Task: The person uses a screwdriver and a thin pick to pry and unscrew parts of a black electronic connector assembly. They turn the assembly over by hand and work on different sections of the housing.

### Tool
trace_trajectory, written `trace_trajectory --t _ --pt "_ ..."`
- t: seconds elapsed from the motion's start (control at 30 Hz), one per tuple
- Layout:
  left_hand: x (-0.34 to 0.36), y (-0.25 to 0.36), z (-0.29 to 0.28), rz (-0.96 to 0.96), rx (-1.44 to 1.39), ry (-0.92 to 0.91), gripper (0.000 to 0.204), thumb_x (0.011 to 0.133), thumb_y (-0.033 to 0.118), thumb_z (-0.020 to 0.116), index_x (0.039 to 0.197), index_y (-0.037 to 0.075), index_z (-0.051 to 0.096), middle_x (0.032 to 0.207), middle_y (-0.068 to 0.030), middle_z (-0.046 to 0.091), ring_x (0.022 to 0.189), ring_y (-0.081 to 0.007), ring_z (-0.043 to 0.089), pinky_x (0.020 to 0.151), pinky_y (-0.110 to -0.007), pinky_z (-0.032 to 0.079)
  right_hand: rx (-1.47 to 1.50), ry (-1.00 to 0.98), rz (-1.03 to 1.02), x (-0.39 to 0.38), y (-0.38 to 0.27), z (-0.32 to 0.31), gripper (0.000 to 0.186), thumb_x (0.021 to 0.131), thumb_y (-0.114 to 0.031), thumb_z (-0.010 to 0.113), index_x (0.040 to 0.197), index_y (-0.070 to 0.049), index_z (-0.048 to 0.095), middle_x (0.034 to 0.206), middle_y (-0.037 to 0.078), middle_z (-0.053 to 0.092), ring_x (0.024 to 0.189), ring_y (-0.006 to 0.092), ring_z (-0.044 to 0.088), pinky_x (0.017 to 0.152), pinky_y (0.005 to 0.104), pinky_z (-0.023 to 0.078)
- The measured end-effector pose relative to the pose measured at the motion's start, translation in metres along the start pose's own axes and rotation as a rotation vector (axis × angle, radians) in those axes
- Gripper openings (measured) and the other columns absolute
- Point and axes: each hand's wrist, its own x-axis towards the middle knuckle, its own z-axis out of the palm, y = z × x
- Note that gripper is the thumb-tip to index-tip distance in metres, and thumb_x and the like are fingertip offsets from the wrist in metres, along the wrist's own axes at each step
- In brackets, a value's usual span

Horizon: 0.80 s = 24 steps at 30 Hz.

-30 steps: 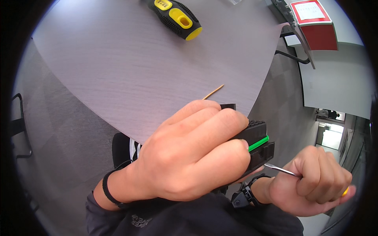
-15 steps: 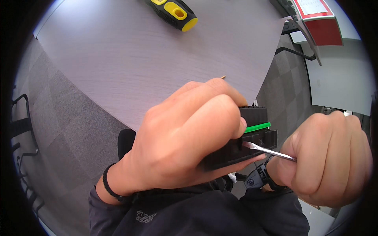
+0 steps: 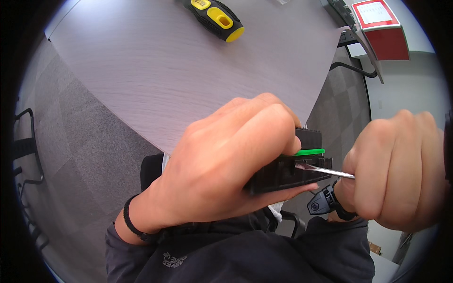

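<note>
Hands: two; the left hand [image 3: 236,165] grasps a case, the right hand [image 3: 398,172] is clenched in a fist round a screwdriver.
Black plastic case [image 3: 278,177]: one, held by the left hand in front of the body, to the right of the table's near end; fingers fold over its top, and one digit runs along under its lower edge.
Green strip [image 3: 310,152]: one, running along the case just below its dark upper part.
Flat-blade screwdriver [image 3: 330,172]: one, its metal shank leaving the right fist and pointing left; the tip lies at the recessed side of the case, though whether it touches I cannot tell; the fist hides its handle.
Yellow-and-black tool handle [image 3: 218,18]: one, lying on the table, cut off by the upper border.
Wrists: two; a black band [image 3: 130,221] on the left, a grey-and-black strap [image 3: 322,200] on the right.
Red box [image 3: 387,43]: one, at upper right, with a white label.
Table edges: two sides of the grey table [image 3: 155,80] narrow toward the person; the left hand covers the near end.
Room: a wide stretch of tabletop separates handle and left hand; a small gap, bridged by the shank, separates case and fist; carpet [image 3: 104,141] shows beyond both table edges.
</note>
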Motion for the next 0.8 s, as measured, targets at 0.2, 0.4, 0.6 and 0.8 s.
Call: trace_trajectory --t 0.2,0.4,0.6,0.8 --pt "0.000 0.002 -0.007 -0.031 -0.039 -0.022 0.050 0.060 0.011 0.089 0.092 0.000 0.050 0.092 -0.0277 0.065 0.082 -0.0317 0.068 0.067 -0.036 0.055 -0.055 -0.009 0.029 0.002 -0.002 0.006 0.038 0.089 -0.008 0.042 0.053 -0.012 0.029 0.042 -0.002 0.034 0.028 0.0075 0.024 0.030 0.0209 0.016" --pt "0.005 0.003 0.002 0.009 0.015 0.022 0.051 0.061 0.011 0.088 0.095 0.002 0.051 0.094 -0.0254 0.065 0.080 -0.0319 0.067 0.065 -0.036 0.055 -0.226 0.396 -0.439 0.004 0.030 0.042 0.040 0.093 -0.008 0.040 0.054 -0.011 0.030 0.042 -0.002 0.034 0.030 0.0086 0.024 0.029 0.0193 0.017" --pt "0.010 0.001 0.020 0.083 0.027 0.096 0.054 0.062 0.018 0.089 0.095 0.004 0.049 0.091 -0.0222 0.065 0.073 -0.0296 0.066 0.060 -0.035 0.053 -0.407 0.377 -0.740 -0.003 0.059 0.056 0.049 0.098 -0.032 0.045 0.055 -0.013 0.031 0.044 -0.003 0.033 0.034 0.0074 0.023 0.032 0.0222 0.018" --pt "0.004 -0.001 0.017 0.081 0.048 0.100 0.055 0.061 0.019 0.089 0.095 0.005 0.048 0.090 -0.0209 0.065 0.070 -0.0288 0.065 0.058 -0.034 0.052 -0.650 0.358 -0.720 -0.007 0.072 0.060 0.055 0.100 -0.040 0.045 0.053 -0.012 0.036 0.044 -0.004 0.033 0.033 0.0072 0.024 0.032 0.0237 0.016"
